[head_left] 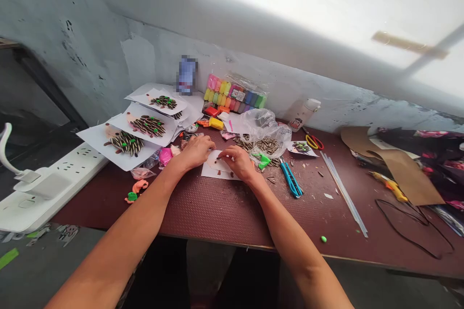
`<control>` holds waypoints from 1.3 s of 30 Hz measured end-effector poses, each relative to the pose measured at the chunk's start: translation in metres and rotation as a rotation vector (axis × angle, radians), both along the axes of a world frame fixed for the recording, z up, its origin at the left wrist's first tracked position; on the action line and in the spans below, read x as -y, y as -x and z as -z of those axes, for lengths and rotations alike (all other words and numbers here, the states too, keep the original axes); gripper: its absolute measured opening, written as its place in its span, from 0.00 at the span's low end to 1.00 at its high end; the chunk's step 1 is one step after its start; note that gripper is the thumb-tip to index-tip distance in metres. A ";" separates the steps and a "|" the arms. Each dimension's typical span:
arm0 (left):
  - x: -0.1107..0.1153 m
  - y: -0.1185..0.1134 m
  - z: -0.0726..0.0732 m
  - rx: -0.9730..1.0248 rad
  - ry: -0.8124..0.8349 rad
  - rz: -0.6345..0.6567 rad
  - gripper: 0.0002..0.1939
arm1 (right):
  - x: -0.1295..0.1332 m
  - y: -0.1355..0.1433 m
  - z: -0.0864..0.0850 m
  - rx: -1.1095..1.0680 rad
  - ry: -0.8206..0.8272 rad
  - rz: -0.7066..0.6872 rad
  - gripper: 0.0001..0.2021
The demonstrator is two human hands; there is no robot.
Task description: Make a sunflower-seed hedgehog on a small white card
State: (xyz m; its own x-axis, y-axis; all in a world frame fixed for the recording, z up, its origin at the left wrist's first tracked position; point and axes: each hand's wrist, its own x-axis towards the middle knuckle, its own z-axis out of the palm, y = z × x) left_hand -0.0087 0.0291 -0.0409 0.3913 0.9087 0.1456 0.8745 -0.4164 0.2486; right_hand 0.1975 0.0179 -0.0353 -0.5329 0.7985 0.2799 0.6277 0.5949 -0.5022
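Nearest, close to the front edge of the dark red table (217, 217), a green pellet (324, 239) well off to the right. A little farther in, on the left, an orange-and-green clay lump (137, 188); on the right, clear sticks (342, 190) lying slantwise, with a yellow glue gun (397, 190) beyond them. In the middle, a small white card (210, 172) flat on the table, between and partly under left hand (199, 151) and right hand (237, 160), with a few dark brown spots (219, 172) on its face. Left fingers bent and close together, tips at the card's upper left edge; cannot tell whether gripping the paper or merely resting there. Right hand over the card's right part, thumb and forefinger drawn in toward each other, tips pointing left, right above the card's upper middle; cannot tell whether clamped on a small dark piece or just beside it. Right of that, a turquoise tool (291, 181) aslant and a bright green lump (263, 160) by a heap of striped seeds (264, 146). Behind, a seed-covered card (302, 148), scissors (312, 137) and a crumpled clear bag (266, 123). To the left, overlapping sheets (139, 109) with seed-covered hedgehog shapes. Farthest, near the wall (145, 58), a pack of many-coloured clay (226, 94) and a white bottle (304, 115).
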 end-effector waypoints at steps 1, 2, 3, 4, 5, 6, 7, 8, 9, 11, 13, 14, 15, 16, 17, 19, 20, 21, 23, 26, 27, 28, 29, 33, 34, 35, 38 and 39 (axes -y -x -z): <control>0.000 0.000 0.000 -0.004 0.000 0.001 0.14 | 0.000 0.000 0.000 0.006 0.000 -0.003 0.10; 0.000 0.000 0.000 -0.008 0.000 0.000 0.14 | -0.001 0.000 0.000 0.012 0.001 -0.006 0.10; 0.000 0.000 0.001 -0.011 -0.001 0.000 0.15 | -0.001 0.001 0.000 0.020 0.001 -0.008 0.10; 0.000 0.000 0.001 -0.013 -0.001 -0.001 0.15 | -0.002 0.001 0.000 0.029 0.001 -0.011 0.10; 0.000 0.001 0.001 -0.012 -0.003 -0.001 0.15 | -0.002 0.001 0.000 0.039 0.000 -0.013 0.10; -0.001 0.001 0.001 -0.008 -0.006 0.001 0.15 | -0.002 0.001 0.000 0.048 -0.001 -0.014 0.11; -0.001 0.001 0.002 -0.002 -0.010 0.003 0.15 | -0.002 0.001 0.000 0.058 -0.003 -0.016 0.11; -0.001 0.001 0.002 0.004 -0.014 0.006 0.15 | -0.003 0.000 -0.001 0.067 -0.004 -0.017 0.11; -0.001 0.001 0.002 0.009 -0.019 0.009 0.15 | -0.003 0.000 -0.001 0.076 -0.005 -0.019 0.10; 0.000 0.001 0.002 0.013 -0.027 0.014 0.15 | -0.004 0.000 -0.001 0.087 -0.001 -0.023 0.10; 0.000 0.001 0.002 0.015 -0.029 0.016 0.16 | -0.004 0.001 -0.001 0.093 0.008 -0.027 0.10; 0.000 0.001 0.002 0.014 -0.026 0.015 0.16 | -0.005 0.001 -0.001 0.094 0.012 -0.028 0.10; 0.000 0.001 0.001 0.011 -0.020 0.012 0.16 | -0.005 0.001 -0.001 0.096 0.017 -0.029 0.10; 0.001 0.000 0.001 0.008 -0.014 0.010 0.16 | -0.006 0.002 -0.001 0.098 0.020 -0.030 0.10; 0.001 0.000 0.000 0.005 -0.010 0.008 0.16 | -0.006 0.002 -0.001 0.100 0.023 -0.031 0.11; 0.001 0.000 0.000 0.006 -0.009 0.009 0.16 | -0.006 0.002 -0.001 0.100 0.027 -0.036 0.11; 0.000 0.000 0.000 0.009 -0.011 0.010 0.16 | -0.006 0.002 -0.001 0.098 0.027 -0.037 0.11; 0.000 0.000 0.000 0.011 -0.012 0.011 0.16 | -0.007 0.002 0.000 0.094 0.026 -0.039 0.11; 0.000 0.000 0.000 0.010 -0.008 0.011 0.16 | -0.007 0.002 0.000 0.091 0.025 -0.044 0.11; 0.001 0.000 -0.001 0.005 0.010 0.007 0.16 | -0.006 0.002 -0.001 0.099 0.022 -0.051 0.10; 0.001 0.000 -0.001 0.005 0.015 0.005 0.16 | -0.005 0.002 -0.002 0.099 0.016 -0.054 0.10; 0.001 0.000 -0.002 0.005 0.018 0.003 0.16 | -0.004 0.001 -0.003 0.091 0.008 -0.058 0.10; 0.002 -0.001 -0.002 0.005 0.019 0.003 0.16 | -0.004 0.000 -0.004 0.077 -0.002 -0.061 0.10; 0.002 -0.001 -0.003 0.002 0.013 0.011 0.16 | -0.004 -0.012 -0.007 0.004 -0.054 0.027 0.10; 0.002 -0.001 -0.003 0.000 0.014 0.012 0.17 | -0.004 -0.016 -0.008 0.001 -0.070 0.085 0.11; 0.002 -0.001 -0.004 -0.003 0.016 0.011 0.17 | -0.006 -0.020 -0.008 0.004 -0.083 0.147 0.11; 0.002 0.000 -0.004 -0.008 0.014 0.013 0.17 | -0.009 -0.028 -0.007 0.024 -0.089 0.246 0.11; 0.001 0.000 -0.003 -0.007 0.012 0.017 0.17 | -0.010 -0.029 -0.007 0.020 -0.079 0.249 0.11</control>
State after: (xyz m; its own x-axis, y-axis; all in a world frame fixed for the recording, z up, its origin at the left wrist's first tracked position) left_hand -0.0086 0.0277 -0.0375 0.4074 0.9037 0.1314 0.8692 -0.4279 0.2478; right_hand 0.2262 0.0278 -0.0283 -0.3292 0.8819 0.3374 0.7690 0.4577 -0.4462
